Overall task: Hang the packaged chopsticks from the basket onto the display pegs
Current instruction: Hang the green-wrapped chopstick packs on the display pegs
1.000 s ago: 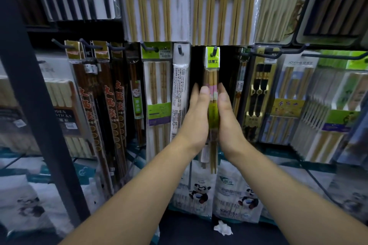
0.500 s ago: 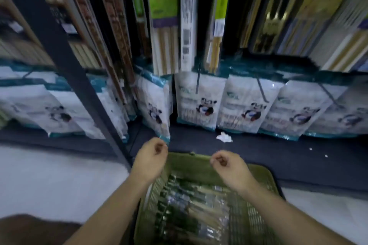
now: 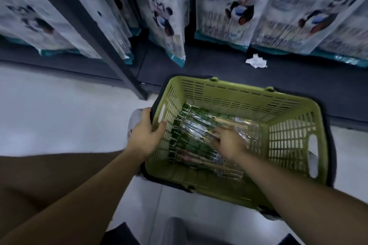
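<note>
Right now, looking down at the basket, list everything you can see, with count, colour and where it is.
basket: one, green, on the pale floor against the dark shelf base
packaged chopsticks: many, too overlapped to count, clear packs with green labels, lying in the basket
panda bags: several, white with teal bottom edges, in a row above the shelf base
crumpled paper: one, white, on the shelf base below the bags
rack post: one, dark, slanting down left of the basket
left hand: grips the basket's left wall
right hand: inside the basket, on the packs; grip blurred
</note>
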A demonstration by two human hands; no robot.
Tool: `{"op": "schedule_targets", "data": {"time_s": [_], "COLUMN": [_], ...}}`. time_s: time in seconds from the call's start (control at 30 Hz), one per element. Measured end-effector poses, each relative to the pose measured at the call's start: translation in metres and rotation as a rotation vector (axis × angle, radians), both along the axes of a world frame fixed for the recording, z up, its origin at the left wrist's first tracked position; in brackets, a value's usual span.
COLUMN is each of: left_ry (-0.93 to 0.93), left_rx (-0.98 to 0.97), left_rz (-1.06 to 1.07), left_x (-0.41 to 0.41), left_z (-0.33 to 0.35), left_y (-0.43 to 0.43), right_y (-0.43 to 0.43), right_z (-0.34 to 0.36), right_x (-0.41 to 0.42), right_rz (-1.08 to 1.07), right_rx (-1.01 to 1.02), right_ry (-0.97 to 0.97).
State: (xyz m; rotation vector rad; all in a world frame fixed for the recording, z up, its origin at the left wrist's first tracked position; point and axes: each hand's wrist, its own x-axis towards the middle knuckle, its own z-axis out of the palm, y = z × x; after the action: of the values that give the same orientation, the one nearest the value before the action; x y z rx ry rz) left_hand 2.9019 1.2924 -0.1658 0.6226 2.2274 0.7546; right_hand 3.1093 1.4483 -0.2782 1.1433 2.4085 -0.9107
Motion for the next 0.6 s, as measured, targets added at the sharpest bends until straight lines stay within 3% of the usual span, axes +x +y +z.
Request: {"op": "schedule_targets", "data": {"time_s": [0.27, 0.43, 0.6], "left_ry": [0.003, 0.001, -0.058], "left_rx": [0.032, 0.061, 0.037], "left_rz": [0.022, 0.031, 0.032], "left_x": [-0.002, -0.003, -0.006], "left_z": [-0.006, -0.012, -0.012], "left_y": [0.002, 0.002, 0.000], "right_y": [0.006, 0.005, 0.008], "right_z": [-0.032, -0.037, -0.029], "right_x": [-0.026, -0.026, -0.020], "right_rz": [0.021, -0.060, -0.121], "right_rx": [0.096, 0.022, -0.024], "right_ry": [-0.050, 0.061, 0.042]}}
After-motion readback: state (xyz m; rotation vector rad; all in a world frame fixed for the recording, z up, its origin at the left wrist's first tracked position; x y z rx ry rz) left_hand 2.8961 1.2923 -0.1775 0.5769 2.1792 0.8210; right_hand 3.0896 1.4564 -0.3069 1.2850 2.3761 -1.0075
